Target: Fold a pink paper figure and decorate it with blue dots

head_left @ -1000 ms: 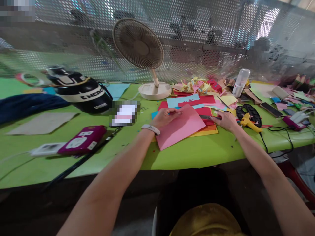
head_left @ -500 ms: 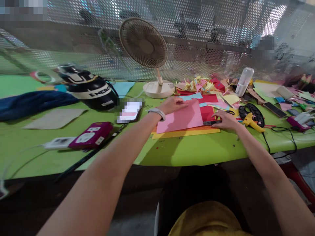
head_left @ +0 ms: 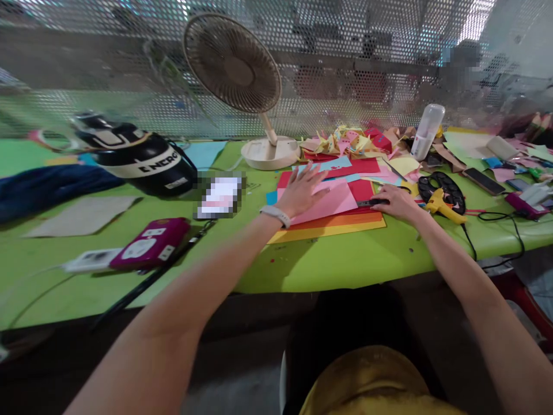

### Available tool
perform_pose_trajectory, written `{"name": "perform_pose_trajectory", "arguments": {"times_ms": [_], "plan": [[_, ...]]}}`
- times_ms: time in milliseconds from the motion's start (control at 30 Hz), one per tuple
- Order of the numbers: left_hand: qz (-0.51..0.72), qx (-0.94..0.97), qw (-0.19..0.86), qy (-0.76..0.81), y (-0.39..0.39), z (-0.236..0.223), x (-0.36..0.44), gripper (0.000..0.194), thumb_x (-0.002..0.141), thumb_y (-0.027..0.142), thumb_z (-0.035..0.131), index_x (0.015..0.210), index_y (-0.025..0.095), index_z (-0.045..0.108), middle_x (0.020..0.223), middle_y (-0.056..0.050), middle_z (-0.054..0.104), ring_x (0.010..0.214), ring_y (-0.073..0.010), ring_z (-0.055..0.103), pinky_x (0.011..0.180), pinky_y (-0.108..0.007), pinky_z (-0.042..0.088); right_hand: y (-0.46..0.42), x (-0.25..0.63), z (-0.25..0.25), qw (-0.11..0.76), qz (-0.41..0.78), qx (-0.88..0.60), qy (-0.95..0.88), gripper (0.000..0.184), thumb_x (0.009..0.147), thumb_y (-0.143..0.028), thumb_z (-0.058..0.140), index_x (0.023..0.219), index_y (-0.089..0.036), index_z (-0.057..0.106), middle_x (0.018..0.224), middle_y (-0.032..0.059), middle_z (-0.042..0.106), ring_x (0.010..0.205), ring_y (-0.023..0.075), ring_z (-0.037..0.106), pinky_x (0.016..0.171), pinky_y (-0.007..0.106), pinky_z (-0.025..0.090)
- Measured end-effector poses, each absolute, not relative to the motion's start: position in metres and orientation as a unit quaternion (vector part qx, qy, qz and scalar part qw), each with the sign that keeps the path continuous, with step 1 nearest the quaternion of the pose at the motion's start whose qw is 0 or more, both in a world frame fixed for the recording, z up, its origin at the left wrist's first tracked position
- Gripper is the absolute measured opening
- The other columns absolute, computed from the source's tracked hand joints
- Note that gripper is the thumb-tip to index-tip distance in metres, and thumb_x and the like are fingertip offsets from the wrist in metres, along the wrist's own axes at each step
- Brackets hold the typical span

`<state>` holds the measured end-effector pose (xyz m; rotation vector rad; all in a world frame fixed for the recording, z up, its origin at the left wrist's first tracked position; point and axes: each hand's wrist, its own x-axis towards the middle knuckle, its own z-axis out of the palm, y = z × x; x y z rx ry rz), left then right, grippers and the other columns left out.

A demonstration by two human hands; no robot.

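well, paper scraps behind pink sheet

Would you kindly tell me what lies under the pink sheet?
From under the pink sheet, red paper, an orange sheet and a yellow sheet stick out; whatever it fully covers cannot be seen.
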<state>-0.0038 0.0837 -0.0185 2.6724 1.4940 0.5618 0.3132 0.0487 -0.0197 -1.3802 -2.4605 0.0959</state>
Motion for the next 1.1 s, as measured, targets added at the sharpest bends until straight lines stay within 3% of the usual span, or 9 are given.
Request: {"name": "perform_pose_trajectory", "arguments": {"times_ms": [133, 267, 500, 667, 833, 1100], "plan": [[0.051, 0.901, 0.051, 0.428, 0.035, -0.031, -0.007, 0.066, 0.101, 0.061, 0.02, 0.158, 0.03, 0.025, 0.169, -0.004, 0.01, 0.155, -0.0268, 0.001, 0.122, -0.051, -0.001, 0.048, 0.309, -0.017, 0.161, 0.035, -0.482, -0.86, 0.03, 0.092, -0.042, 0.064, 0.116, -0.028, 0.075, 0.104, 0.0071, 0.066, 0.099, 0.0232, 0.06, 0.086, 0.033, 0.043], [-0.005, 0.903, 0.083, 0.42, 0.019, -0.035, -0.003, 0.073, 0.098, 0.066, 0.022, 0.161, 0.029, 0.012, 0.168, -0.004, 0.007, 0.155, -0.0289, 0.002, 0.122, -0.054, 0.002, 0.048, 0.306, -0.017, 0.157, 0.023, -0.489, -0.858, 0.033, 0.093, -0.042, 0.062, 0.119, -0.026, 0.074, 0.104, 0.0091, 0.066, 0.1, 0.0245, 0.059, 0.086, 0.034, 0.042], [-0.004, 0.888, 0.092, 0.45, 0.036, -0.033, 0.013, 0.077, 0.096, 0.07, 0.022, 0.161, 0.028, 0.014, 0.168, -0.008, 0.009, 0.155, -0.0329, 0.004, 0.121, -0.056, 0.005, 0.052, 0.313, -0.022, 0.165, 0.007, -0.509, -0.845, 0.033, 0.093, -0.042, 0.062, 0.12, -0.028, 0.073, 0.11, 0.0096, 0.067, 0.105, 0.0265, 0.06, 0.089, 0.037, 0.043], [0.029, 0.902, 0.046, 0.428, 0.028, -0.033, 0.015, 0.079, 0.095, 0.072, 0.023, 0.161, 0.029, 0.014, 0.169, -0.007, 0.008, 0.155, -0.0311, 0.002, 0.121, -0.056, -0.005, 0.053, 0.316, -0.023, 0.151, 0.016, -0.511, -0.846, 0.035, 0.092, -0.042, 0.064, 0.12, -0.024, 0.073, 0.112, 0.0106, 0.067, 0.107, 0.0267, 0.06, 0.092, 0.037, 0.042], [0.001, 0.907, 0.097, 0.409, 0.029, -0.034, 0.014, 0.077, 0.096, 0.071, 0.023, 0.161, 0.03, 0.013, 0.168, -0.006, 0.008, 0.155, -0.03, 0.005, 0.122, -0.054, 0.003, 0.054, 0.314, -0.024, 0.145, 0.02, -0.517, -0.843, 0.037, 0.092, -0.044, 0.063, 0.122, -0.024, 0.073, 0.114, 0.0117, 0.066, 0.107, 0.0274, 0.061, 0.091, 0.036, 0.043], [0.004, 0.9, 0.094, 0.425, 0.032, -0.034, 0.018, 0.077, 0.096, 0.071, 0.023, 0.16, 0.03, 0.015, 0.168, -0.007, 0.01, 0.155, -0.0293, 0.005, 0.122, -0.054, 0.007, 0.056, 0.316, -0.026, 0.152, 0.015, -0.518, -0.842, 0.035, 0.094, -0.045, 0.059, 0.121, -0.028, 0.073, 0.115, 0.0101, 0.066, 0.106, 0.027, 0.059, 0.09, 0.037, 0.043]]}}
